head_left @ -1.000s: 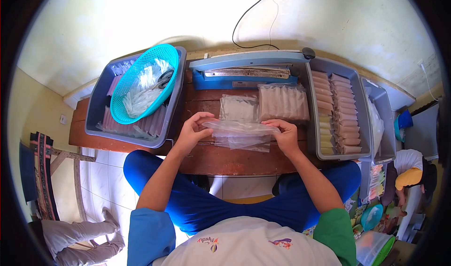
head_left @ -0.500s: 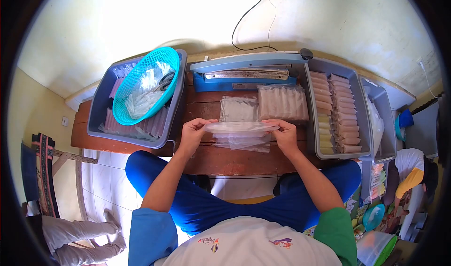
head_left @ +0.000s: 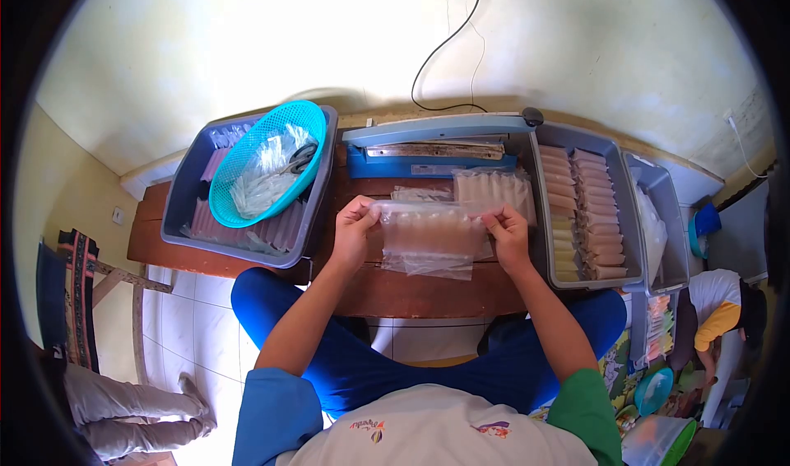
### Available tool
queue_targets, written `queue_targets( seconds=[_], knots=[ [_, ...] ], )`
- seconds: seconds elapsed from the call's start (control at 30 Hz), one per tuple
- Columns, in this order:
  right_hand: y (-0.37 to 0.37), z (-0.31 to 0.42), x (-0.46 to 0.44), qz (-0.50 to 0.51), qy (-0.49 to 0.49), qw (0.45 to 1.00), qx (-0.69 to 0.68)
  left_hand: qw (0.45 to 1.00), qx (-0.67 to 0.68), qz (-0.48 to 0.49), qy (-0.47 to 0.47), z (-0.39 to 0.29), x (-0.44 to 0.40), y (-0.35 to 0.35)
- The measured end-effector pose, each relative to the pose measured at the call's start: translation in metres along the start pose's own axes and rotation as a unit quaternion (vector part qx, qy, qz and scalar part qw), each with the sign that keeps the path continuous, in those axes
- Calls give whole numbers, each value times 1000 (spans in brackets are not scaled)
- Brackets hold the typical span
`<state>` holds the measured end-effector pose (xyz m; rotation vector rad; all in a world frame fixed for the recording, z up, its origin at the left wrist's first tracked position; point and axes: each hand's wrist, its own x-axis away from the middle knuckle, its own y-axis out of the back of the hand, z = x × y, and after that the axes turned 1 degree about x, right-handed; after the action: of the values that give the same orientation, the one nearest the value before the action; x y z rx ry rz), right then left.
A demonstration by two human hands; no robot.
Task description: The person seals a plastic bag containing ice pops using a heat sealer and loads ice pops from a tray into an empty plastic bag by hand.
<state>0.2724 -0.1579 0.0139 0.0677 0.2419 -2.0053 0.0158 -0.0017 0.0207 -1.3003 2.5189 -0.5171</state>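
Note:
A clear plastic bag packed with several pinkish tube-shaped sachets (head_left: 434,231) is stretched between both hands above the bench. My left hand (head_left: 355,223) pinches its upper left corner, and my right hand (head_left: 507,234) pinches the upper right. Beneath the pack, clear plastic bags (head_left: 448,267) lie on the wood, partly covered. Just behind it rests another filled pack of sachets (head_left: 494,188). A blue bag sealer (head_left: 411,166) with a grey-blue lever arm (head_left: 448,126) stands at the back.
On the left, a grey tub (head_left: 284,258) of sachets supports a turquoise basket (head_left: 216,188) holding plastic bags and scissors (head_left: 301,158). A grey tub (head_left: 617,283) of pink and yellowish sachets stands right on the wooden bench (head_left: 395,297). Another person (head_left: 717,301) bends at far right.
The filled bag has turned from nearly edge-on to showing its broad face, with sachets visible inside. Both hands still grip its upper corners. The camera view has tilted upward slightly.

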Motion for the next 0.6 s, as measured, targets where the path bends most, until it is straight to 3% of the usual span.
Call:
queue_targets(
  seconds=[0.1, 0.27, 0.6],
  knots=[
    [-1, 7, -7, -14, -42, 997, -58, 998, 51, -11, 19, -12, -7, -26],
    [-9, 13, -19, -133, -118, 970, -167, 991, 58, -67, 103, 3, -37, -35],
    [19, -17, -50, -239, -188, 934, -190, 970, 29, -108, 217, 47, -105, -46]
  ],
)
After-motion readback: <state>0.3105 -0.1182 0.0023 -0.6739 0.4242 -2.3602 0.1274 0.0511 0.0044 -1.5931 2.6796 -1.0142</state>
